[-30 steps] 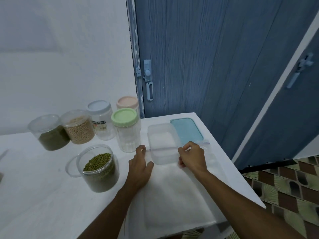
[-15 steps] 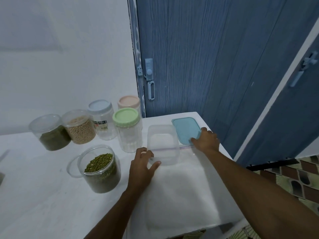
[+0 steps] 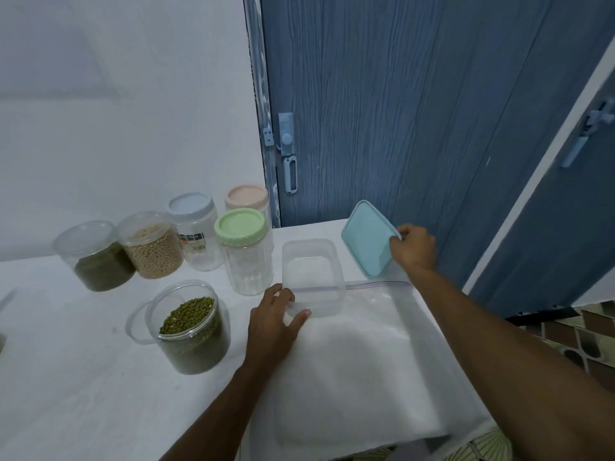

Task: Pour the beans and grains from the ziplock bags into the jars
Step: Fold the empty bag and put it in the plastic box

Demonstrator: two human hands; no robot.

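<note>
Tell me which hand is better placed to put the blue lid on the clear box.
Right. The right hand already grips the tilted blue lid beside the clear box; the left hand steadies the box's near corner.

Both forearms were bare to the frame's lower edge, no sleeve showing on either. The left hand [image 3: 271, 322] and right hand [image 3: 414, 249] wore nothing: fingers bare, wrists bare.

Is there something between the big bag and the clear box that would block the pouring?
Nothing visible blocks it. The clear box is open; the right hand holds its blue lid tilted off to the side, and the bag lies right against it.
</note>
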